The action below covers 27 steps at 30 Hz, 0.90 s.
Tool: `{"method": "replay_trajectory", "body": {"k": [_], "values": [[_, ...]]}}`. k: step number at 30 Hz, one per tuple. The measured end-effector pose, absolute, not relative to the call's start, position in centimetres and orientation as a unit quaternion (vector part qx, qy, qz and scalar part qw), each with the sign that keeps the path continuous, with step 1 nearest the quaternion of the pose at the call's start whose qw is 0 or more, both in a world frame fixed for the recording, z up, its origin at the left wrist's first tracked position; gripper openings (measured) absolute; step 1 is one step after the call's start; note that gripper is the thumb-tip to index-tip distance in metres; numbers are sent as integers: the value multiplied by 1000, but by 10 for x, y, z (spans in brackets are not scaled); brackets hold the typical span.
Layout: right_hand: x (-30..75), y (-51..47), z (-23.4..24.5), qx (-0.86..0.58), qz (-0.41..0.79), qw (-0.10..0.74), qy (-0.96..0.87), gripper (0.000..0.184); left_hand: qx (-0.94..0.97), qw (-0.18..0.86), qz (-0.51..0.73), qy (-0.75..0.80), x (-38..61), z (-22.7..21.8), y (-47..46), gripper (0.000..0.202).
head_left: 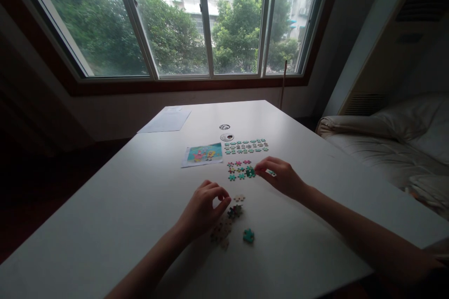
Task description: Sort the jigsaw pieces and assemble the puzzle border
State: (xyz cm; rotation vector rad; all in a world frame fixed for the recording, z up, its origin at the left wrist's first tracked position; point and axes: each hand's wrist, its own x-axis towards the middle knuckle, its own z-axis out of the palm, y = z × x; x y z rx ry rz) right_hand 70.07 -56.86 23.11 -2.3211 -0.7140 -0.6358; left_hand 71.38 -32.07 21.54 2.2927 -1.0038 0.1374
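My right hand (280,175) is pinched on a dark green jigsaw puzzle piece (250,173) at the right end of a small group of laid-out pieces (238,170). Over the near part of the table, my left hand (203,208) curls with thumb and forefinger tips close together; whatever is between them, if anything, is too small to make out. Just beside it lie a loose pile of puzzle pieces (235,211) and several pale pieces (220,230), partly in shadow. A small teal stack of pieces (249,235) sits to the right of that pile.
Rows of teal pieces (246,146) lie farther back on the white table (140,187). Left of them is a cartoon picture sheet (204,154). Two round cable holes (227,137) and paper (164,120) are beyond. A sofa (393,131) stands at the right.
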Motion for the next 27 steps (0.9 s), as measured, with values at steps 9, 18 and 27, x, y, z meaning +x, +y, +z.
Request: {"method": "replay_trajectory", "body": {"k": [9, 18, 27], "values": [[799, -658, 233, -951, -203, 205, -108, 15, 871, 301, 44, -385, 721, 217, -323, 15], [850, -701, 199, -970, -148, 190, 12, 14, 877, 279, 49, -387, 722, 218, -324, 15], [858, -691, 197, -971, -153, 184, 23, 13, 879, 277, 48, -386, 723, 218, -323, 17]]}}
